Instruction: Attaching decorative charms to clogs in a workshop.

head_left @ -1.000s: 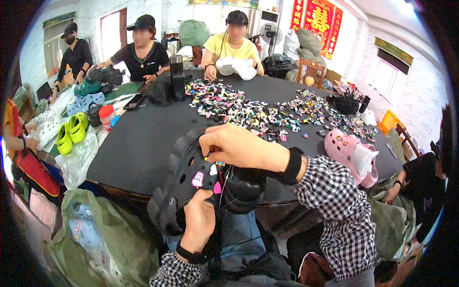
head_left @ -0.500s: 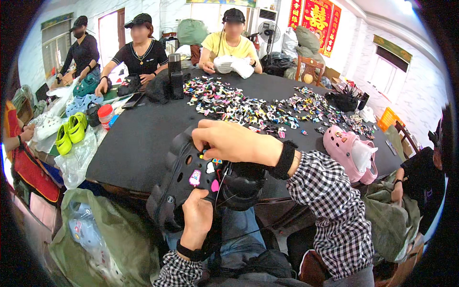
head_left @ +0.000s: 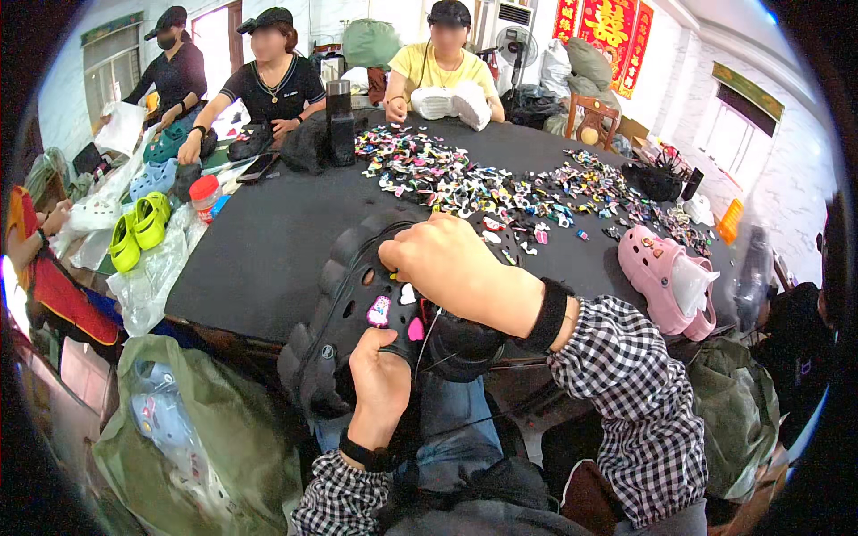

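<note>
while left hand (head_left: pixel 380 380) under black clog (head_left: pixel 344 313): right hand (head_left: pixel 442 259) atop

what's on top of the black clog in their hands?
On the black clog: small charms in pink and white, and the right hand pressing its upper. The left hand grips the near edge. Anything under the right hand is hidden.

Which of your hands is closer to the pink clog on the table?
Right. The right hand is atop the black clog, nearer the pink clog; the left hand grips the black clog lower down.
</note>
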